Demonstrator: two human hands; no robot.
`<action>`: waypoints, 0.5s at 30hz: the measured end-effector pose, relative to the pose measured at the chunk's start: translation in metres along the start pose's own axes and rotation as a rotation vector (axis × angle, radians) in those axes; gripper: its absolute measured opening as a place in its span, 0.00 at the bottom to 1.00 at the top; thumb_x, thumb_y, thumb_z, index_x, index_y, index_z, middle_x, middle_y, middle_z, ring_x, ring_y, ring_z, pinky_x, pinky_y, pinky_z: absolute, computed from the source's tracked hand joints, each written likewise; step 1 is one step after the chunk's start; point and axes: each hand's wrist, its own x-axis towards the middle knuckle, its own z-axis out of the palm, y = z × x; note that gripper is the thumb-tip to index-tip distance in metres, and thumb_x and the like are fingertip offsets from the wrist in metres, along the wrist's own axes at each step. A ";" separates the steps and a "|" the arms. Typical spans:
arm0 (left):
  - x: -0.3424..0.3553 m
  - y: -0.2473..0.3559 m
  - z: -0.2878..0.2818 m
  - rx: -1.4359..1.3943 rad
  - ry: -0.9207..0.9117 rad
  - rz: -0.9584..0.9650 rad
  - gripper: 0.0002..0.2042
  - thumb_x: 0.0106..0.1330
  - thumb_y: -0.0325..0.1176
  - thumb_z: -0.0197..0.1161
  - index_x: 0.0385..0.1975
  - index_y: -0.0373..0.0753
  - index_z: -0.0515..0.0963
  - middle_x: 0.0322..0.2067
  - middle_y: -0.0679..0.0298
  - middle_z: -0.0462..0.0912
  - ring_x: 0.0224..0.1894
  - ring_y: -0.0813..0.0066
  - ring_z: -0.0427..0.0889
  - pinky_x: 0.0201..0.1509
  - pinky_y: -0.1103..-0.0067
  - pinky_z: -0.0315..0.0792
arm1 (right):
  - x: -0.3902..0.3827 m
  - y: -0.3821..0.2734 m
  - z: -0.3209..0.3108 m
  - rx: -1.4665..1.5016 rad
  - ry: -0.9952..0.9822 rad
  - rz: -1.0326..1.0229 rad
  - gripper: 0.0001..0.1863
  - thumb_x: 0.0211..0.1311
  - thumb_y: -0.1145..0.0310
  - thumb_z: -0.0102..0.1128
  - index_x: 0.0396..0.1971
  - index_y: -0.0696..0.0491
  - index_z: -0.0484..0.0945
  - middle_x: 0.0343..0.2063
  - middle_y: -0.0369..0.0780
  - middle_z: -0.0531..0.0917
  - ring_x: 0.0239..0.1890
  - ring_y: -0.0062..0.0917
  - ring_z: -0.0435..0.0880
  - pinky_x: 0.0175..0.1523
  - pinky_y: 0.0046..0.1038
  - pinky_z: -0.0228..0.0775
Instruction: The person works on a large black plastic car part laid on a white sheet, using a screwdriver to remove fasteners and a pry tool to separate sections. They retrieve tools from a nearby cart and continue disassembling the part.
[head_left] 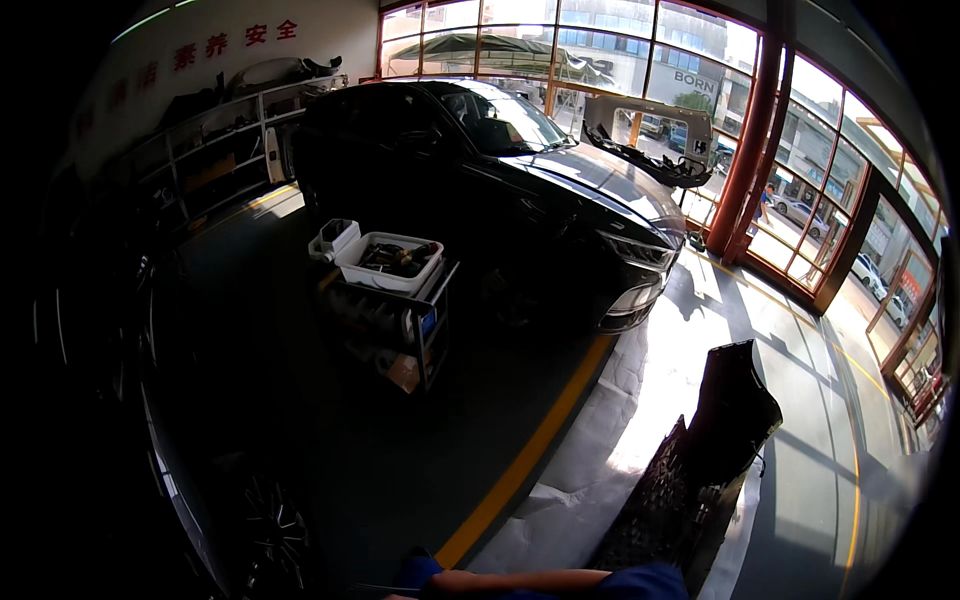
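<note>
dark bumper-like panel (700, 465) | long, broad-ended, mostly in shadow | lying on crumpled white sheet (565, 510)

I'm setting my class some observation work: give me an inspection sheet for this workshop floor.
Surface: grey floor, painted yellow line, crumpled white sheet.
Work items: long black panel over the sheet; contact unclear.
Clutter: white rectangular plastic tub of dark items beside a white container, on a dark metal cart.
Hands: right forearm with blue sleeve; right hand mostly cut off, grip unclear. Left: nothing seen.
Cables: nothing seen for certain; deep shadow hides much.
Surroundings: dark glossy car, red-framed glass wall, metal parts rack.
</note>
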 end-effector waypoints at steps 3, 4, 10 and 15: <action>0.004 -0.001 -0.064 -0.120 0.057 0.062 0.18 0.72 0.37 0.61 0.56 0.34 0.79 0.49 0.57 0.84 0.53 0.72 0.78 0.62 0.73 0.70 | 0.025 0.005 -0.070 0.075 0.065 0.052 0.17 0.42 0.64 0.64 0.32 0.57 0.86 0.28 0.52 0.86 0.32 0.45 0.86 0.37 0.45 0.76; 0.007 0.004 -0.090 -0.109 0.078 0.081 0.18 0.72 0.36 0.61 0.57 0.34 0.78 0.50 0.57 0.84 0.54 0.72 0.78 0.63 0.73 0.69 | 0.042 0.011 -0.091 0.065 0.096 0.054 0.17 0.42 0.64 0.64 0.33 0.57 0.86 0.29 0.53 0.86 0.33 0.44 0.86 0.38 0.45 0.76; 0.028 0.000 -0.268 -0.061 0.186 0.055 0.19 0.73 0.38 0.60 0.59 0.34 0.77 0.54 0.56 0.82 0.57 0.66 0.77 0.66 0.70 0.67 | 0.173 0.074 -0.200 0.015 0.073 0.294 0.24 0.65 0.48 0.59 0.44 0.56 0.83 0.37 0.53 0.86 0.43 0.48 0.86 0.49 0.44 0.78; 0.041 0.014 -0.437 -0.166 0.232 -0.230 0.28 0.73 0.50 0.60 0.65 0.37 0.70 0.56 0.57 0.81 0.55 0.67 0.82 0.55 0.74 0.78 | 0.264 0.125 -0.300 -0.068 0.342 0.449 0.26 0.61 0.46 0.63 0.34 0.59 0.83 0.33 0.54 0.86 0.40 0.51 0.85 0.46 0.46 0.78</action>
